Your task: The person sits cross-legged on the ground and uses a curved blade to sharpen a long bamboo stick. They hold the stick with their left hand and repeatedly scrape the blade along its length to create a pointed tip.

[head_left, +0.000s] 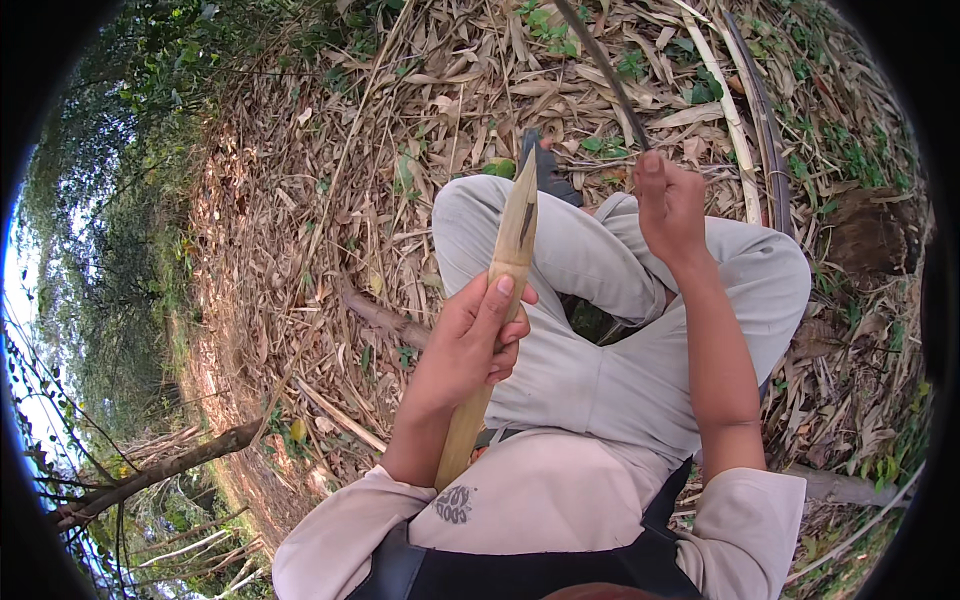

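My left hand (480,330) is wrapped round a split bamboo piece (515,225), thumb lying along its face. The bamboo's upper end tapers to a sharp point with a dark mark near it, and its lower end rests against my shirt and forearm. In my right hand (668,205), raised over my right knee, the fingers are closed round the handle of a machete, which is mostly hidden in the fist. Its long dark blade (605,70) shows almost edge-on and runs up past the top of the view. Blade and bamboo are apart.
I sit cross-legged in light trousers (560,370) on dry leaf litter (300,250). A dark shoe (550,170) shows beyond my legs. Long pale and dark poles (770,140) lie at the far right, near a stump (870,230). A branch (180,470) leans at the left.
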`<state>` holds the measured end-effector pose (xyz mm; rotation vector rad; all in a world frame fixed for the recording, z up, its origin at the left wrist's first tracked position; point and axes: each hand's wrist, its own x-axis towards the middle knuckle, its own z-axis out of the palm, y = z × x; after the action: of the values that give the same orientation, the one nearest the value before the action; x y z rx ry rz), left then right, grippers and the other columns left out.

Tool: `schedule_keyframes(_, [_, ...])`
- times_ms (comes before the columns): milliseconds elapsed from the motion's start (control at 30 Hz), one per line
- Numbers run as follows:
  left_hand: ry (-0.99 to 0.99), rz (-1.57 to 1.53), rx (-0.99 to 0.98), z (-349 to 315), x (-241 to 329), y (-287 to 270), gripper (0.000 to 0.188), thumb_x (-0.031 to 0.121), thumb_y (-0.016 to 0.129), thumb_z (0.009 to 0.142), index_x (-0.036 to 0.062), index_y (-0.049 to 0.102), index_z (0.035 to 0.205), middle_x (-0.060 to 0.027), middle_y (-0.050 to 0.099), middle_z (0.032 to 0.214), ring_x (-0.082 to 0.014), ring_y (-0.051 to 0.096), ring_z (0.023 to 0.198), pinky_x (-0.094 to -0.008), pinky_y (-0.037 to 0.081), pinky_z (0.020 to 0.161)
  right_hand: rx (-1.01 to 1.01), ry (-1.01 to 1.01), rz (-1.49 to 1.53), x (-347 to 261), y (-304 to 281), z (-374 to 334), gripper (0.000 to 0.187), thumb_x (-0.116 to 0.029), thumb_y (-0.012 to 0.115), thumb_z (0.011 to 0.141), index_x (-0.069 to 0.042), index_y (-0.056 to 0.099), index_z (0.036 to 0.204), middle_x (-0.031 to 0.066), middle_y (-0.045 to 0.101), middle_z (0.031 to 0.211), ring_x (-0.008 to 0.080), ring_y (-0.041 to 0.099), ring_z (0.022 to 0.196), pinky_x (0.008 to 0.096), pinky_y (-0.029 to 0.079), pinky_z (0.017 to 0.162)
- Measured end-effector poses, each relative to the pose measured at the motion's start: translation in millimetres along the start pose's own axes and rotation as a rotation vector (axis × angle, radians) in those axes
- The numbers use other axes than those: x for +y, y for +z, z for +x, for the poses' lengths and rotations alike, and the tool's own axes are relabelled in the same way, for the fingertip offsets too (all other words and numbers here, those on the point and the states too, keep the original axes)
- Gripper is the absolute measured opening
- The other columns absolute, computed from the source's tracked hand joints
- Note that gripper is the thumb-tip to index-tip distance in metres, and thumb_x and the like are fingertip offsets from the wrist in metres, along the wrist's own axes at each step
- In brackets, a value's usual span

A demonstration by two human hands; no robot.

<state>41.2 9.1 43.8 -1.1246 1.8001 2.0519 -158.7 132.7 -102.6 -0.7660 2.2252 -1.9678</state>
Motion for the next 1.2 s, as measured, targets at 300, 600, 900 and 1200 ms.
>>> schedule_keyframes(300, [-0.038, -0.030, -0.054, 15.7, -15.2, 5.1, 0.027, 0.031, 0.046, 0.107, 0.0048, 0.054, 0.107, 0.0020, 0.047, 0.076, -0.0022, 0.036, 0.049, -0.0198, 0.029, 0.042, -0.282, -0.387, -0.320, -51.3, 23.9, -53.7, 0.066, -0.070, 0.061, 0.084, -0.007, 0.050, 0.065, 0.0086, 0.055, 0.056, 0.0266, 0.060, 0.051, 0.0387, 0.048, 0.049])
schedule_keyframes(600, [-0.011, 0.120, 0.026, 15.2, -21.7, 14.0, 0.027, 0.031, 0.045, 0.108, 0.0054, 0.053, 0.110, 0.0041, 0.043, 0.074, 0.0000, 0.031, 0.050, -0.0191, 0.025, 0.043, -0.159, -0.499, -0.430, -29.3, 26.2, -53.8, 0.067, -0.071, 0.059, 0.083, -0.008, 0.050, 0.064, 0.0075, 0.053, 0.055, 0.0264, 0.058, 0.049, 0.0384, 0.048, 0.049])
schedule_keyframes(900, [0.063, 0.051, 0.014, -7.9, -3.2, 3.0, 0.032, 0.033, 0.041, 0.109, 0.0040, 0.054, 0.114, 0.0045, 0.038, 0.070, -0.0011, 0.031, 0.046, -0.0191, 0.029, 0.041, -0.034, 0.067, -0.066, 8.0, -5.2, 17.1, 0.067, -0.056, 0.049, 0.100, 0.004, 0.054, 0.071, 0.0146, 0.044, 0.052, 0.0298, 0.045, 0.049, 0.0411, 0.038, 0.051])
schedule_keyframes(1200, [-0.044, 0.057, -0.072, 9.0, -16.4, 12.2, 0.030, 0.034, 0.042, 0.108, 0.0056, 0.052, 0.110, 0.0031, 0.042, 0.072, -0.0016, 0.034, 0.047, -0.0194, 0.027, 0.040, -0.207, -0.369, -0.317, -49.4, 18.3, -48.8, 0.066, -0.069, 0.060, 0.085, -0.007, 0.050, 0.065, 0.0105, 0.054, 0.055, 0.0271, 0.058, 0.048, 0.0379, 0.046, 0.047])
